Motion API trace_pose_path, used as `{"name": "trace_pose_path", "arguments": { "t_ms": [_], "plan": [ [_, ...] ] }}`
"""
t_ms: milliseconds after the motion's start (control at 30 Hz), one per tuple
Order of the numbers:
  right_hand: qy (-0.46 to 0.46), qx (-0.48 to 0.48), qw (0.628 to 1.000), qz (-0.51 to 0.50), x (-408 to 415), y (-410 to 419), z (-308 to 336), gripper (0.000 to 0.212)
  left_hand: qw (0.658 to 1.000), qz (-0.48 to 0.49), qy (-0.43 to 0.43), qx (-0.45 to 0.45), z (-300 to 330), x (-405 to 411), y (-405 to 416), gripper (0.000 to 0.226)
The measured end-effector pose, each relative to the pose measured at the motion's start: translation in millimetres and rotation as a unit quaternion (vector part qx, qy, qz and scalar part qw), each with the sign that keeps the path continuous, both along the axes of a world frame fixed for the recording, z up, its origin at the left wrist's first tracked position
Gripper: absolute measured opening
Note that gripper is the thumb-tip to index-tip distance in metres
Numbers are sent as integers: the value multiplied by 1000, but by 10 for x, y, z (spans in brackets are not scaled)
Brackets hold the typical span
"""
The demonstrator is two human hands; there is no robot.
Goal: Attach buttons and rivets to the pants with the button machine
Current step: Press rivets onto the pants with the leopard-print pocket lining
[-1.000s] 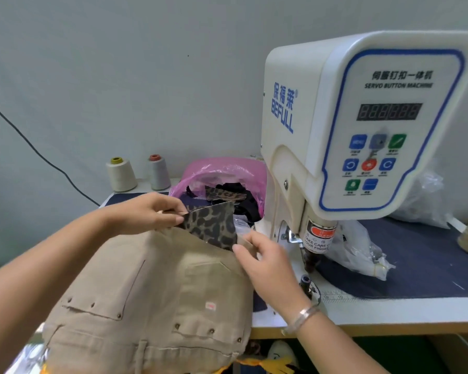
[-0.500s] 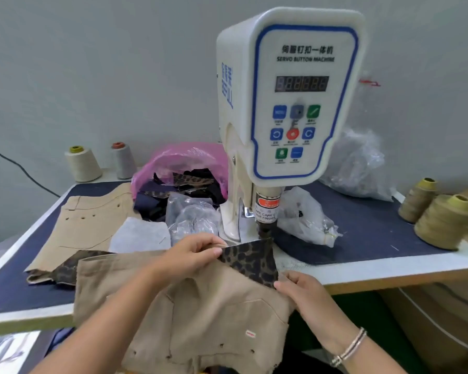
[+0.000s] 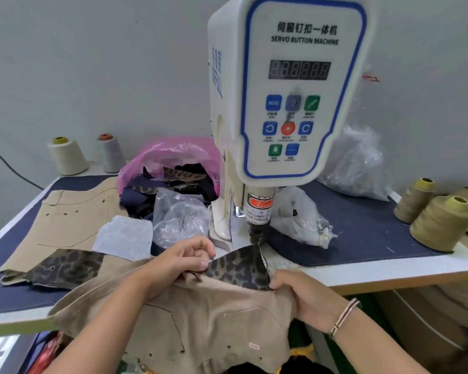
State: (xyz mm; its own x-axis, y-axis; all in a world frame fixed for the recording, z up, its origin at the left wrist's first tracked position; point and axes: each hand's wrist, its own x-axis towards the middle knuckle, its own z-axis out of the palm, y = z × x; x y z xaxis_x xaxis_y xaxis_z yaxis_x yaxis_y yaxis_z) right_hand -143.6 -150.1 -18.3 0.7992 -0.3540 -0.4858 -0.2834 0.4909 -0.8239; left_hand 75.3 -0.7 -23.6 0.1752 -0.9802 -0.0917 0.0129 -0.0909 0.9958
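Navy cloth covers the table (image 3: 362,233) under the button machine (image 3: 289,103). Left hand (image 3: 184,259) and right hand (image 3: 297,295) each pinch the pants (image 3: 216,319) waistband, leopard lining (image 3: 238,268) up. Fingers could be struck if they creep under the punch (image 3: 257,233)

Both forearms enter from the lower edge, converging toward centre. Left hand (image 3: 185,261): knuckles up, fingers curled under, thumb and fingertips pinching the left edge of the leopard-print flap (image 3: 241,268). Right hand (image 3: 305,299): back of hand up, fingers curled, gripping the khaki pants (image 3: 214,319) at the flap's lower right corner. Right wrist carries a bracelet (image 3: 345,318).
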Motion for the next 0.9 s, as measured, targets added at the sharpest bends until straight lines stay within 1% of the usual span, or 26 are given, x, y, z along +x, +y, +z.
{"name": "trace_pose_path", "arguments": {
  "t_ms": [33,100,133,167,200,233,333,367,433,533,600,667,767,900],
  "plan": [
    [2,27,1000,1,-21,18,-25,46,1000,-9,4,3,3,8,-3,18],
    [4,72,997,-20,-22,44,-37,32,1000,-10,0,-3,-2,24,-1,15],
    [7,83,996,-32,-14,51,-31,24,1000,-3,-6,-4,-8,30,4,14],
    [6,76,996,-40,1,52,-21,21,1000,6,-7,-5,-17,35,10,13],
    [-2,48,998,-46,6,44,-17,21,1000,15,-2,-7,-29,38,14,13],
    [-10,-4,999,-52,15,24,-1,23,1000,26,7,-11,-44,39,16,12],
    [-30,-186,982,-23,75,-80,134,35,997,69,34,-29,-69,29,8,12],
    [-37,-226,973,-8,97,-117,173,41,996,80,38,-33,-77,21,2,12],
    [-65,-262,963,8,137,-162,187,48,994,96,37,-43,-86,8,-6,13],
    [-142,-253,957,-7,162,-164,131,45,988,128,55,-61,-108,5,6,14],
    [-168,-253,953,-11,190,-170,78,42,985,140,86,-59,-120,13,21,10],
    [-156,-249,956,-18,226,-193,17,42,985,138,90,-56,-109,17,20,8],
    [-134,-237,962,-13,239,-223,-69,41,987,132,63,-61,-87,-5,2,17],
    [-151,-228,962,-8,235,-245,-93,38,983,159,49,-71,-94,-27,4,13]
  ]
}}
